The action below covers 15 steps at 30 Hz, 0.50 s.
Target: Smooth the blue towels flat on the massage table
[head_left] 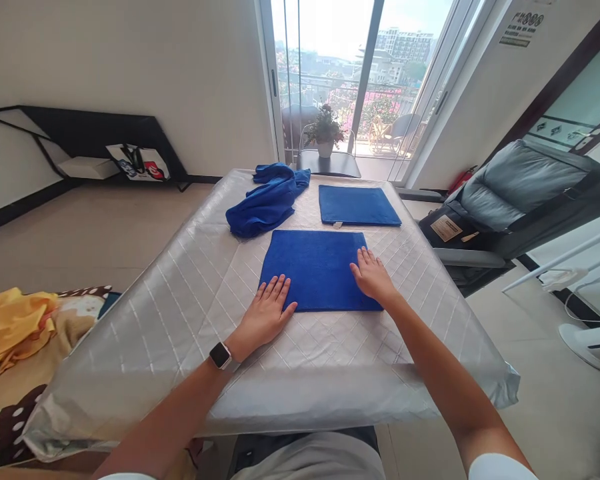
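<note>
A blue cloth (320,270), folded into a flat rectangle, lies in front of me on the silver quilted table cover (215,313). My left hand (267,312) rests palm down at its near left corner, fingers stretched out over the edge. On the right side of the same cloth lies my right hand (373,273), flat with the fingers extended. Both hands are open and hold nothing. Farther back on the right is a second folded blue cloth (360,205) with a small white tag. A crumpled blue cloth (270,198) lies to its left.
A grey padded armchair (510,193) stands close to the table's right side. Beyond the far edge, a potted plant (325,130) sits on a chair by the sliding glass door. Yellow fabric (15,327) lies at the lower left. A black frame (110,140) leans by the wall.
</note>
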Tool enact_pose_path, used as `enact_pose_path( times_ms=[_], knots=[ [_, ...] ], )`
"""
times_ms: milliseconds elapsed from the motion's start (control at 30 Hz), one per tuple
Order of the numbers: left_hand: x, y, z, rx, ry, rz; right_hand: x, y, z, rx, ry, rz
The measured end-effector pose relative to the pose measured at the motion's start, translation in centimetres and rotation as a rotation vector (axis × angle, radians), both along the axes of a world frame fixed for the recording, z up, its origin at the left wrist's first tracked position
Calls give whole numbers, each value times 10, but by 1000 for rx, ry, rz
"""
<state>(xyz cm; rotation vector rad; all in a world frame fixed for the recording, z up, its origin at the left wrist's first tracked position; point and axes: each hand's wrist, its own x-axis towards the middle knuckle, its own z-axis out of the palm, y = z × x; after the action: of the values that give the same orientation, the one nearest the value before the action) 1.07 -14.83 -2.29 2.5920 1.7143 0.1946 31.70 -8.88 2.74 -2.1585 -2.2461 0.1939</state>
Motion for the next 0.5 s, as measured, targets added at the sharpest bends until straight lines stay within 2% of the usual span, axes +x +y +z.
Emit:
enact_pose_path(
  times_ms=[100, 233, 500],
  knots=[
    [-1, -1, 0, -24, 2, -4, 1, 13, -16, -7, 5, -44],
    [-2, -2, -1, -46, -1, -6, 5, 12, -32, 6, 2, -32],
    [-8, 1, 0, -83, -10, -35, 5, 11, -26, -42, 15, -33]
  ],
)
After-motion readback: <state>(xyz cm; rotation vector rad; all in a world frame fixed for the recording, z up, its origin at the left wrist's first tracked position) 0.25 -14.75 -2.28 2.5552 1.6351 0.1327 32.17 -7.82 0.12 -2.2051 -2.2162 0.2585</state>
